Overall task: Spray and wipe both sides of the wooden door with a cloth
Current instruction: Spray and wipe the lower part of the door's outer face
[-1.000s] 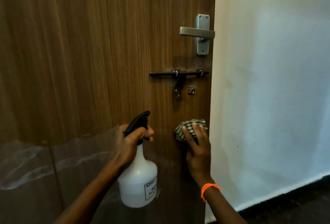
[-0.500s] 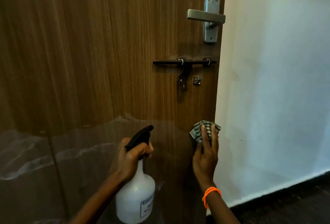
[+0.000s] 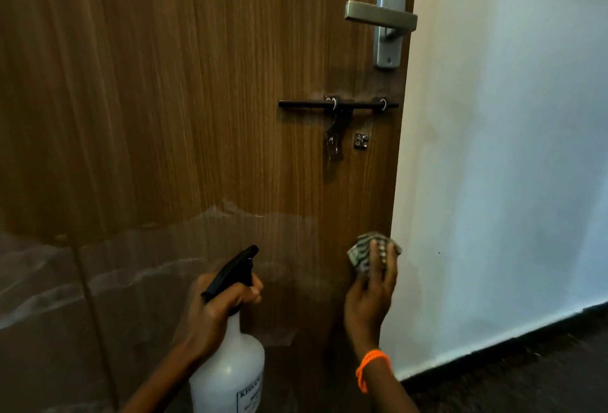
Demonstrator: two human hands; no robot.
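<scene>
The brown wooden door [image 3: 184,90] fills the left and middle of the view, its free edge on the right. My right hand [image 3: 370,297] presses a green-and-white checked cloth [image 3: 360,253] flat against the door near that edge, well below the latch. My left hand [image 3: 217,307] grips the neck of a white spray bottle [image 3: 230,376] with a black trigger head [image 3: 235,269], held upright in front of the lower door. A pale filmy sheen covers the door's lower part.
A silver lever handle [image 3: 381,16] sits high on the door's right edge, with a black sliding bolt [image 3: 339,105] below it. A white wall [image 3: 510,149] stands right of the door, above a dark skirting and dark floor [image 3: 526,376].
My right hand slid the cloth to the right and slightly down, up to the door's edge. The spray bottle sank a little. The view tilted down, then rose slightly.
</scene>
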